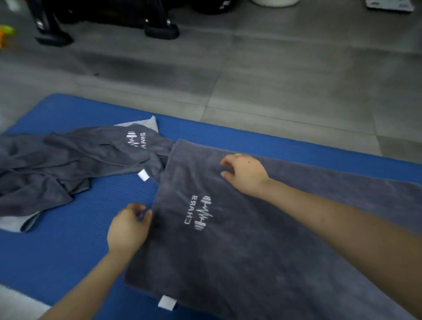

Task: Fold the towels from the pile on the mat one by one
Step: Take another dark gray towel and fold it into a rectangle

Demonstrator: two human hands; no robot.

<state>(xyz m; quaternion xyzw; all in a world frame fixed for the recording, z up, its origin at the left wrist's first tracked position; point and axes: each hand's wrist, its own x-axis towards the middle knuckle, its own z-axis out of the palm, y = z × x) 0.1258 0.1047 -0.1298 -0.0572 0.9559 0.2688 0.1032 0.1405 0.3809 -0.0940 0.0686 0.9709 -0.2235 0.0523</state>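
Grey tiled floor (pixel 274 80), grout lines visible, with a darker smeared band (pixel 137 66) running across it left of centre and a small dark speck (pixel 96 74) just beside that band. At the far edge, two black feet of a stand: left foot (pixel 53 37), right foot (pixel 162 29), well apart. Dark item with white stripes (pixel 225 4) behind them, blurred. White round base (pixel 275 2) at the top edge, cut off. Flat grey device (pixel 390 5) in the top right corner. Orange-and-green object (pixel 5 34) at the left edge, too blurred to identify. Pale surface (pixel 16 301) in the bottom left corner.
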